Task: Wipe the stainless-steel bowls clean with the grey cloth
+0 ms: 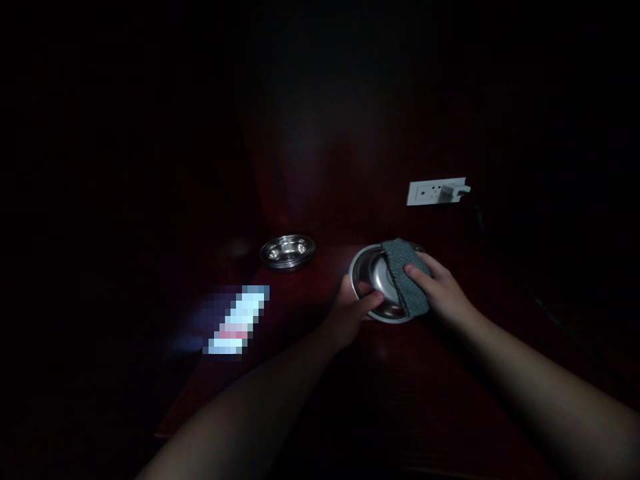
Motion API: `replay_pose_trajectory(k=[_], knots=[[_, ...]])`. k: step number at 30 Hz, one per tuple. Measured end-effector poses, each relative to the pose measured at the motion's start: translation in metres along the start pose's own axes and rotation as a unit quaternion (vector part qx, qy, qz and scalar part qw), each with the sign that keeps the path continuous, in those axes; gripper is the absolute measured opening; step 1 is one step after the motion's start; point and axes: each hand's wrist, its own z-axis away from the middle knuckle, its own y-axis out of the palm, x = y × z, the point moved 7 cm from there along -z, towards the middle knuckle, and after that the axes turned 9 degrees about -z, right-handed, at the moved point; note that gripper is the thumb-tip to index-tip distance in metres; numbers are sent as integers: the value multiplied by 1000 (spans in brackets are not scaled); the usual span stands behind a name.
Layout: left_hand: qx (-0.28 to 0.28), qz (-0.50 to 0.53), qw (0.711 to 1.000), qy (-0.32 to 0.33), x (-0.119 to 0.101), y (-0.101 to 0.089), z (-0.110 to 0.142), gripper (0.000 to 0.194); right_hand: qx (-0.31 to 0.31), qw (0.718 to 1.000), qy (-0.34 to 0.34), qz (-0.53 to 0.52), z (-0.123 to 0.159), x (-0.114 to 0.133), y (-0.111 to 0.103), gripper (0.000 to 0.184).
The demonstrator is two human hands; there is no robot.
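A shiny metal bowl [376,273] is tilted up above the dark red table. My left hand [353,307] grips its near left rim, thumb inside the bowl and the other fingers mostly hidden beneath. A grey-green cloth [407,277] is folded over the bowl's right rim and covers part of the inside. On that side, my right hand [440,287] is closed on the cloth and presses it against the bowl, with its thumb on top of the cloth. The fingers under the bowl are hidden.
Stacked metal bowls [288,252] sit on the table [320,280] to the left. A bright phone-like object [237,323], pixelated, lies nearer. On the back wall is a white socket panel [435,192] with a plug [456,193] in it. The surroundings are very dark.
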Motion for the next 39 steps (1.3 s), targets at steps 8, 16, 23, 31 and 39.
replay_pose_trajectory(k=[8,16,23,31,39], knots=[[-38,-5,999,9,-2,-11,-6,60,13,1000,-9,18,3,1,3,43],[-49,-3,999,25,-1,-18,-11,47,25,999,3,20,6,3,9,43],[-61,-4,998,14,0,-21,-11,41,51,998,2,26,8,6,12,38],[-54,-6,998,17,2,-21,-13,45,83,996,-5,25,8,4,15,40],[-37,-24,999,20,-1,-19,-13,42,111,993,-18,30,9,7,16,41]])
